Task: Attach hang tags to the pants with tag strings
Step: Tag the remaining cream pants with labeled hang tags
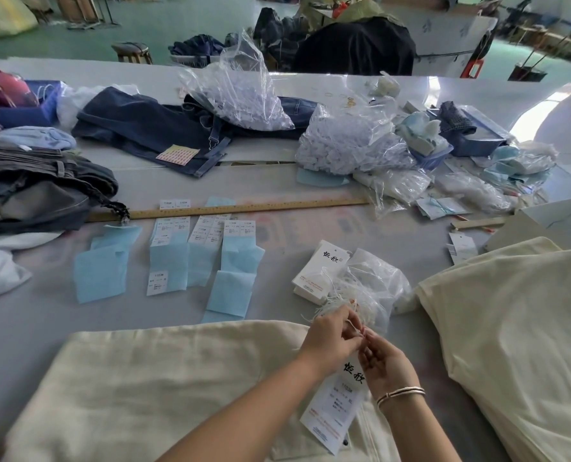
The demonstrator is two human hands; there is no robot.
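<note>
String [353, 325] is the matter in hand in the head view, the only one: a thin white tag string pinched between the fingertips of the left hand [330, 338] and the right hand [382, 360], which meet at about five o'clock of the frame. Both hands have their fingers curled in on it; the right hand, with bracelets at its wrist, also seems to hold the top of a white hang tag [337, 408], which hangs down from it toward six o'clock over the cream pants [144, 388] spread on the grey table [27, 321].

Just beyond the hands, at twelve o'clock from them, a clear bag of loose strings [370, 288] lies touching a stack of hang tags [317, 271]. More cream pants [517, 328] are heaped at three o'clock. Blue paper sheets with size stickers [174, 261] lie in a row at nine to ten o'clock, below a wooden ruler [244, 208].

By my judgement the step is threading the string through the tag's hole; whether it has passed through is too small to tell. Next the string must be led to a loop or buttonhole at the waistband and fastened, which needs one hand freed to find that spot.
</note>
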